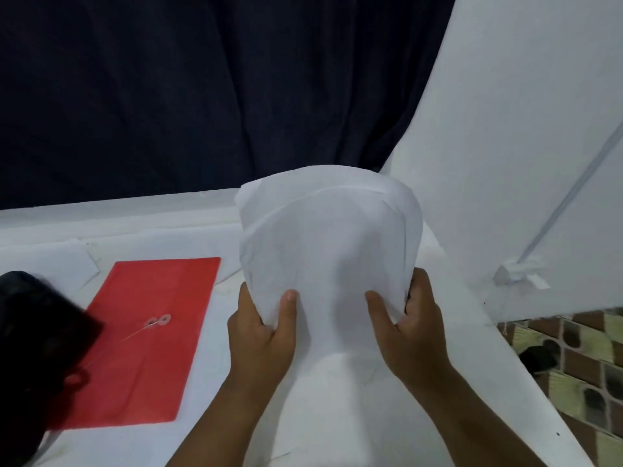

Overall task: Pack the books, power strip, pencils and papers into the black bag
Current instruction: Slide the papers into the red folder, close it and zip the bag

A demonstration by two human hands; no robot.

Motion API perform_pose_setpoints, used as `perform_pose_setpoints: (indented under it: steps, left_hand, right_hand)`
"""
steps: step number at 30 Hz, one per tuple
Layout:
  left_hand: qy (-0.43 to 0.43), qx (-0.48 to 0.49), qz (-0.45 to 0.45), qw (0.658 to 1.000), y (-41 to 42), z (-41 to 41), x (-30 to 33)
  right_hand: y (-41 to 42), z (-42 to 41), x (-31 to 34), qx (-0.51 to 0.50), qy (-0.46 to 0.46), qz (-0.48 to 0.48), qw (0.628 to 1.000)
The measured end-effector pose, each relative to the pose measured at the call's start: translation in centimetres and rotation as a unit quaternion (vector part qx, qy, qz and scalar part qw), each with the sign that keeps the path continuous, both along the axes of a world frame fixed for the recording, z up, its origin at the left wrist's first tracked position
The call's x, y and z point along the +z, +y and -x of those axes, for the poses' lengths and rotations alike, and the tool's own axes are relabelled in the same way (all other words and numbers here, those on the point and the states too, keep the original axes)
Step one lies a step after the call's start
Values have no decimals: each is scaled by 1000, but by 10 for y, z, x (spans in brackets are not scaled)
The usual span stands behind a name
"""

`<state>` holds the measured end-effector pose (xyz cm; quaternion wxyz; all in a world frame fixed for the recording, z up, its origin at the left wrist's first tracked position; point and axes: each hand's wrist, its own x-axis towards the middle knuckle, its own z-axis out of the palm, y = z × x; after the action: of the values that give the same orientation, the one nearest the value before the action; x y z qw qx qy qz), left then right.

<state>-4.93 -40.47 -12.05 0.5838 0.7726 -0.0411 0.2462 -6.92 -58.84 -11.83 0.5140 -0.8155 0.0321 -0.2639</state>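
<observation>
A stack of white papers [328, 244] is held upright above the white table, bowed into a curve. My left hand [263, 328] grips its lower left edge, thumb on the front. My right hand [408, 321] grips the lower right edge the same way. The black bag [37, 338] lies at the left edge of the view, partly cut off, with a zipper pull near its lower side. A red string-tie envelope [145, 335] lies flat on the table between the bag and my left hand, partly under the bag.
The white table [330, 399] runs back to a dark blue curtain [202, 96]. A white panel [522, 163] rises on the right. Patterned floor tiles [580, 375] show past the table's right edge.
</observation>
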Motion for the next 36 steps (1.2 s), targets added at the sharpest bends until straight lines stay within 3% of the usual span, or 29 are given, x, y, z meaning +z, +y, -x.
perform_pose_setpoints:
  steps: [8, 13, 19, 25, 31, 36]
  left_hand:
    - [54, -32, 15, 998, 0, -3, -23]
    - [10, -25, 30, 999, 1, -6, -13]
    - [46, -41, -14, 998, -6, -9, -31]
    - [4, -19, 12, 1000, -11, -7, -15]
    - [59, -13, -9, 998, -12, -5, -38]
    - [49, 1, 1, 999, -14, -6, -32]
  right_hand:
    - [5, 14, -11, -30, 26, -42, 998]
    - [-1, 13, -3, -45, -28, -38, 998]
    - [0, 7, -27, -47, -2, -21, 999]
    - [-6, -2, -17, -36, -35, -23, 998]
    - [-7, -7, -40, 1, 37, -27, 999]
    - [-15, -12, -37, -1, 24, -25, 999]
